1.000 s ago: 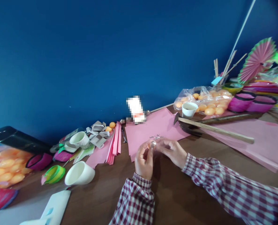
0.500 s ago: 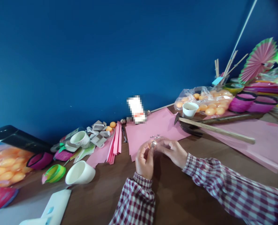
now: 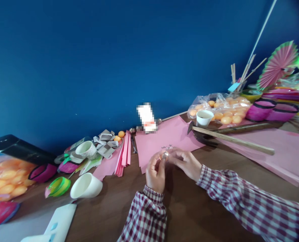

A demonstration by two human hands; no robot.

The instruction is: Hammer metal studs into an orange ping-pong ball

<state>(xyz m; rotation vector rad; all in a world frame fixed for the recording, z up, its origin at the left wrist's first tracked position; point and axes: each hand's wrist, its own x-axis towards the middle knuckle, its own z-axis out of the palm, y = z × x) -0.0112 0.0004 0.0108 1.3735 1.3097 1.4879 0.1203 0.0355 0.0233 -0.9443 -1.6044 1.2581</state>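
Observation:
Over the front edge of a pink paper sheet (image 3: 173,131), my two hands meet at a small shiny metal ball (image 3: 165,155). My left hand (image 3: 155,173) pinches the ball between thumb and fingers. From the right, my right hand (image 3: 187,163) is closed, its thumb and fingertips pressed together at the ball's side; exactly what they grip is partly hidden. Several tiny silvery pieces (image 3: 167,147) lie on the pink paper just beyond my fingers.
Right of the paper lies a wooden-handled hammer (image 3: 235,139), near a white cup (image 3: 204,118) and bagged orange balls (image 3: 227,114). On the left are pink paper strips (image 3: 124,154), grey folded pieces (image 3: 106,148), a white cup (image 3: 86,185) and a green bowl (image 3: 60,186). A blue wall (image 3: 114,60) rises behind.

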